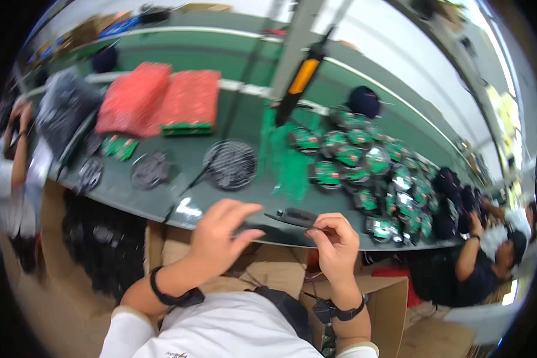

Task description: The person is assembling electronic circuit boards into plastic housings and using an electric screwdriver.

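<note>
Above the near edge of the table (191, 156), between the person's two hands, a slim dark part (298, 218) is held up in the air. The right hand (338, 246) has its grip pinched on one end of this part, thumb against curled fingers, so the other end points toward the left hand (216, 238). That left grip is released: thumb and fingers stand apart, near the part's free end, with a gap between. Each wrist wears a black band.

Just beyond the hands, a round mesh-patterned piece (231, 164) lies on the table. To its left are a round grey part (151, 170) and a small green board (119, 147), with a red bubble-wrapped bundle (190, 98) farther back. Rightward, a large pile of green-and-dark units (364, 156) spreads along the table. An orange-and-black driver (304, 76) hangs over the surface. Below the table edge, an open cardboard box (392, 310) stands beside the person. At far right, a co-worker in a dark cap (519, 247) sits close to the table.
</note>
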Available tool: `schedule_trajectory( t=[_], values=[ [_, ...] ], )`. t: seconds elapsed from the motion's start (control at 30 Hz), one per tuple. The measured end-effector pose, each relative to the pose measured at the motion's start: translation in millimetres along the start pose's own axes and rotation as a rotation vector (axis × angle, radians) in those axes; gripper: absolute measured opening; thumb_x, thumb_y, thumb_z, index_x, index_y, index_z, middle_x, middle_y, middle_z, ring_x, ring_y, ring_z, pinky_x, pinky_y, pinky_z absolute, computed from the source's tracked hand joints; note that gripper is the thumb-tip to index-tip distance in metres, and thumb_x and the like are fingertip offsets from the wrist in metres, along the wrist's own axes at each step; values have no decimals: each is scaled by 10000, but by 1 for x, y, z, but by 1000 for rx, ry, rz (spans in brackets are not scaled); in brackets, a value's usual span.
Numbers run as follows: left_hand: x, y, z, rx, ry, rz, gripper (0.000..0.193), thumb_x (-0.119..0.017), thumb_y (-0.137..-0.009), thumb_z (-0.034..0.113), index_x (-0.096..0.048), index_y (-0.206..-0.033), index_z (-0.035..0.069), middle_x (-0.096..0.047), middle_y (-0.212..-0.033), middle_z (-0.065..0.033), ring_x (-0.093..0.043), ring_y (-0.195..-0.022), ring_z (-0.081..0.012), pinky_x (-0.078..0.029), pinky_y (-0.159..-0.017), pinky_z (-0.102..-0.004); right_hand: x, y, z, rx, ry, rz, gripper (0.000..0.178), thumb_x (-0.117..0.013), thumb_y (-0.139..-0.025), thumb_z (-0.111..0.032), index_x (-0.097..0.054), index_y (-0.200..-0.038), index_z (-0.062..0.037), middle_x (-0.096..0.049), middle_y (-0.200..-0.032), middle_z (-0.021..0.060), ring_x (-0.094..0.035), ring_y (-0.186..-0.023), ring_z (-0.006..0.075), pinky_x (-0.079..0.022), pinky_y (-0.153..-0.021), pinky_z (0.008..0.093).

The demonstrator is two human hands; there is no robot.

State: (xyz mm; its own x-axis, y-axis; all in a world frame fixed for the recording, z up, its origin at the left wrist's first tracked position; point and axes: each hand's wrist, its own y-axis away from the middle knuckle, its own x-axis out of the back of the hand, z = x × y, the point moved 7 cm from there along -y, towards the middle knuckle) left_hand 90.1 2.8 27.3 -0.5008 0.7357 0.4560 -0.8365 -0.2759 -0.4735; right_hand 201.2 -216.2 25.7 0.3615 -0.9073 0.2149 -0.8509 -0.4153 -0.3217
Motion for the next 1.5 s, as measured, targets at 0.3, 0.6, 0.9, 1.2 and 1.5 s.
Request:
schedule_trajectory(
  t=[0.3, 0.6, 0.9, 1.2, 1.5],
  values=[
    [-15, -15, -36, -9, 99, -82, 189, -754, -871, -12, -743, -1057, 16, -624, -779, -91, -604, -661, -176, -474, -609, -298, 153, 18, 7, -30, 5, 470, 126, -698, -972, 21, -615, -1066, 4, -689, -900, 72, -706, -749, 153, -585, -704, 288],
    [-26, -8, -33, -42, -41, -206, 68, -723, -887, 0, -737, -952, 10, -596, -760, -85, -552, -635, -183, -417, -584, -312, 330, 186, 15, -291, 436, 987, 95, -710, -1004, -98, -633, -993, -44, -636, -846, -6, -589, -633, 73, -497, -566, 219],
    [-31, -8, -29, -78, -62, -226, 60, -714, -888, -24, -729, -943, -3, -605, -772, -79, -538, -641, -179, -419, -596, -307, 268, 318, 97, -1023, 1140, 362, 219, -774, -830, -240, -715, -906, -43, -747, -848, 190, -734, -834, 396, -582, -775, 487],
    [-26, -9, -28, -59, -45, -225, 63, -720, -867, -30, -736, -918, 5, -614, -760, -97, -578, -681, -224, -441, -622, -329, 223, 279, 162, -591, 1504, 264, 227, -682, -874, -157, -605, -1066, -62, -667, -849, 171, -684, -750, 425, -547, -637, 532],
    [-19, 2, -43, -194, -29, -187, 112, -773, -873, 154, -725, -958, 98, -632, -839, -91, -630, -828, -327, -509, -724, -436, 222, 281, 243, -802, 1395, 24, 458, -578, -1007, -405, -709, -1231, -27, -753, -1171, 191, -729, -986, 398, -573, -846, 513]
  ],
)
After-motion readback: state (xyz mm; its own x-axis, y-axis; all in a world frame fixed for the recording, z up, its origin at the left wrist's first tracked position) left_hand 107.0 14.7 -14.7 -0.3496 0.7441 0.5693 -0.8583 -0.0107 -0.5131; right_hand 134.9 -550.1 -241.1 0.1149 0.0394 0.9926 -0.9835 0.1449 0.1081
